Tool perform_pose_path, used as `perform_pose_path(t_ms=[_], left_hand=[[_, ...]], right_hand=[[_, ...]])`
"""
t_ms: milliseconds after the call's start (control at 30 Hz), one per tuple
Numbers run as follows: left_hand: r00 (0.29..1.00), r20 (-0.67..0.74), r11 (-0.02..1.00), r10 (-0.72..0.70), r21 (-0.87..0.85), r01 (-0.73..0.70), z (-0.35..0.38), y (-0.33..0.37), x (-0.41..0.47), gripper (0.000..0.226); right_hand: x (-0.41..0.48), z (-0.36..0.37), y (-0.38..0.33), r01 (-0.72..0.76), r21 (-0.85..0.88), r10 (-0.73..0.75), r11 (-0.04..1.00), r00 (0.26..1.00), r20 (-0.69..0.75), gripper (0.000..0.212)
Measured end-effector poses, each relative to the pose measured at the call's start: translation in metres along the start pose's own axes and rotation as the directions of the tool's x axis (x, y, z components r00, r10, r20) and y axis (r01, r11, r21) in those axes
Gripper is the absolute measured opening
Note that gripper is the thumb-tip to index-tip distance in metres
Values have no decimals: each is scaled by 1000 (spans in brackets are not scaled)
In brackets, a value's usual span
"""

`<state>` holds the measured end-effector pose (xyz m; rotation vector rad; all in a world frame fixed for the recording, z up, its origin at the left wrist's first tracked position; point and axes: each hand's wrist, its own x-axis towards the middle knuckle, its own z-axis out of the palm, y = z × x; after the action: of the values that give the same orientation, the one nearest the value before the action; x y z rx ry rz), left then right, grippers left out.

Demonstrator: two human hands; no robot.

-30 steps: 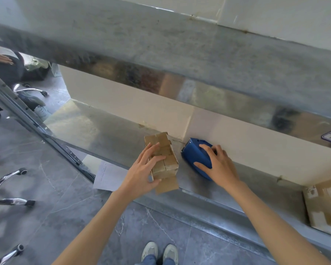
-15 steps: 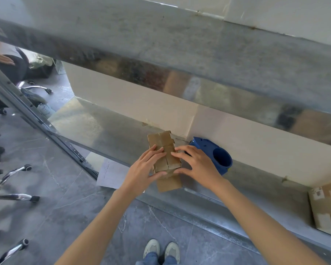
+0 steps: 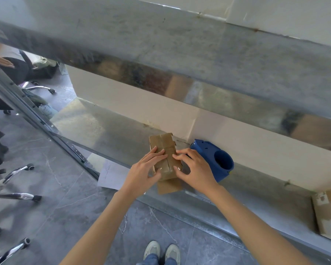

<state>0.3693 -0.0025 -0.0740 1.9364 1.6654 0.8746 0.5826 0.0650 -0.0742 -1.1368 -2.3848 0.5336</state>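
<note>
Two hands are on one small brown box [image 3: 163,144]. It sits on the low metal shelf [image 3: 103,131], near the front edge, w/ one flap [image 3: 169,186] sticking out over the edge. L hand [image 3: 143,173] holds the box's left side: fingers lie on top, thumb on the near face. R hand [image 3: 195,171] holds the right side, fingertips on the top flaps & thumb at the near corner. A blue tape tool [image 3: 208,152] sits just beside the box on the right, partly behind the R hand, round hole facing up. The upper shelf [image 3: 180,54] juts out above & hides part of the white wall [image 3: 141,108]. Far right on the low shelf is a bigger box [image 3: 327,213], well apart. On the floor: a paper sheet [image 3: 111,175] under the shelf, shiny chair legs [image 3: 17,196] at left, 2 shoes [image 3: 161,251] at the bottom.
</note>
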Motion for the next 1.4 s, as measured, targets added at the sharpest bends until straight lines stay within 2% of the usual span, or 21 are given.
perform_pose_path(t_ms=[133,367,533,667,767,1067,1233,1400], left_hand=[[1000,15,1000,-13,-16,13,1,0,0,51],[999,25,999,-27,-40,28,1,-3,-1,50],[999,21,991,-41,-124,43,3,-2,-1,55],[993,111,992,-33,-115,46,-5,-8,0,60],[994,97,994,-54,-89,63,-5,-9,2,65],[996,31,988,-80,-133,83,2,-6,0,56],[993,-80,987,-84,-145,72,11,-3,-2,44],[990,-109,982,-86,-176,66,15,-4,-1,40]], right_hand=[[0,2,1,-44,89,47,995,998,-29,27],[-1,-8,7,-17,97,12,995,998,60,34],[-2,-8,6,-25,86,20,996,998,52,34],[0,-18,9,3,59,-11,998,990,142,48],[3,-23,13,39,14,-41,999,981,189,61],[5,-11,14,54,33,-55,998,998,20,37],[3,-2,10,21,71,-17,997,998,-62,29],[4,-3,4,-19,77,22,997,999,-42,30]])
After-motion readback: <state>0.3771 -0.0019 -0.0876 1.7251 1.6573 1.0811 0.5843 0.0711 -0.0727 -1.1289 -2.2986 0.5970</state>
